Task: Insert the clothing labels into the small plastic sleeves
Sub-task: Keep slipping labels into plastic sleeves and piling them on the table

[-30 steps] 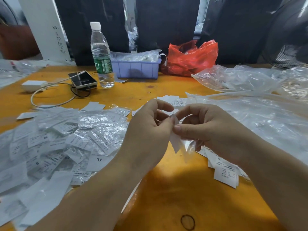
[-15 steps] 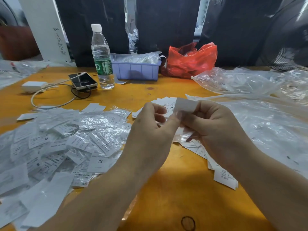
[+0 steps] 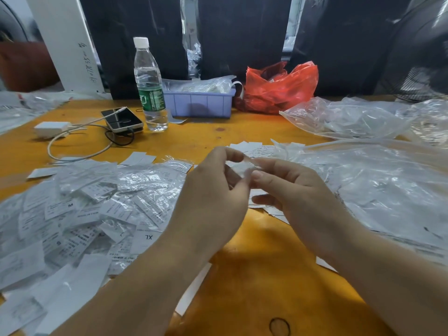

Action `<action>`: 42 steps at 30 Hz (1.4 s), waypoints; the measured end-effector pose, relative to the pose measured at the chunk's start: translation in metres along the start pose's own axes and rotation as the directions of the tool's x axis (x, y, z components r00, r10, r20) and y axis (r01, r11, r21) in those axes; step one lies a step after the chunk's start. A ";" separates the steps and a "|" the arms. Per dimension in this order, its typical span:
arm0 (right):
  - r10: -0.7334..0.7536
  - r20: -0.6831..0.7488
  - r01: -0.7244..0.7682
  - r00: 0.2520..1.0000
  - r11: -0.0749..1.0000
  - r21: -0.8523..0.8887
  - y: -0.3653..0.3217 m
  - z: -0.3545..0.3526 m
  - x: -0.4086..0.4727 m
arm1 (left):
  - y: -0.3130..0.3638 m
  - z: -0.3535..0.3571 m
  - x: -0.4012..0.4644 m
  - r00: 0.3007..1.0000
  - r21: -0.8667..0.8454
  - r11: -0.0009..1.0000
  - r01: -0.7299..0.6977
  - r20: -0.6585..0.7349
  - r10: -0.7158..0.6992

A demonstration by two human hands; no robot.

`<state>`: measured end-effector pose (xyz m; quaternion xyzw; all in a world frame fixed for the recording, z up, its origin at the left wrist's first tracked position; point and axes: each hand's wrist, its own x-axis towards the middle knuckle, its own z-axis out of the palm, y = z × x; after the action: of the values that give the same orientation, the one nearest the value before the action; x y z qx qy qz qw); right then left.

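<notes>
My left hand (image 3: pixel 213 197) and my right hand (image 3: pixel 298 192) meet above the middle of the orange table, fingertips pinching one small clear plastic sleeve (image 3: pixel 240 168) between them. The sleeve is blurred, so I cannot tell whether a label sits inside it. A big heap of sleeved and loose white labels (image 3: pixel 80 214) covers the table on the left, some marked M, S and XL. A smaller stack of white labels (image 3: pixel 257 149) lies just beyond and under my hands.
A water bottle (image 3: pixel 149 86), a phone (image 3: pixel 122 120) on a white charger cable and a purple tray (image 3: pixel 198 105) stand at the back. A red bag (image 3: pixel 278 88) lies beside the tray. Large clear plastic bags (image 3: pixel 375 185) fill the right side. A black rubber band (image 3: pixel 279 326) lies near the front edge.
The white label that my right hand held up half a second ago is no longer showing. Both hands have drawn slightly apart and now hold the clear sleeve flat between the fingertips.
</notes>
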<state>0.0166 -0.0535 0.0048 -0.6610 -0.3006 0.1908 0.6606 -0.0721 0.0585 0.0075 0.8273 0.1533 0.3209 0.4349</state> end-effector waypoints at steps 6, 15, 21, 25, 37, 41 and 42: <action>0.079 -0.064 -0.090 0.995 0.975 -0.202 0.007 -0.006 0.007 | -0.001 -0.004 0.002 0.998 0.009 0.999 0.053 0.013 -0.053; 0.141 -0.129 -0.186 0.982 0.858 -0.479 0.002 -0.011 0.004 | 0.002 -0.002 0.002 0.987 -0.041 0.988 0.148 0.070 -0.145; 0.102 -0.153 -0.170 0.983 0.821 -0.545 -0.008 -0.018 0.005 | 0.002 -0.004 0.002 0.987 -0.055 0.988 0.146 0.072 -0.141; -0.124 -0.105 0.064 0.987 0.891 -0.450 -0.012 -0.019 0.001 | 0.000 -0.003 0.004 0.980 -0.203 0.958 0.200 0.043 -0.196; -0.198 -0.088 0.199 0.976 0.980 0.000 -0.019 -0.018 -0.003 | 0.006 0.002 0.004 0.931 -0.505 0.784 0.361 0.236 -0.277; -0.165 -0.053 0.168 0.985 0.985 0.045 -0.017 -0.017 -0.002 | 0.005 0.000 0.004 0.930 -0.509 0.780 0.363 0.250 -0.270; -0.151 -0.045 0.153 0.988 0.987 0.053 -0.017 -0.017 -0.002 | 0.005 0.000 0.004 0.927 -0.513 0.774 0.370 0.252 -0.276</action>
<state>0.0235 -0.0682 0.0223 -0.6210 -0.3310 0.1348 0.6976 -0.0693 0.0578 0.0132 0.6504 0.1584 0.2029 0.7146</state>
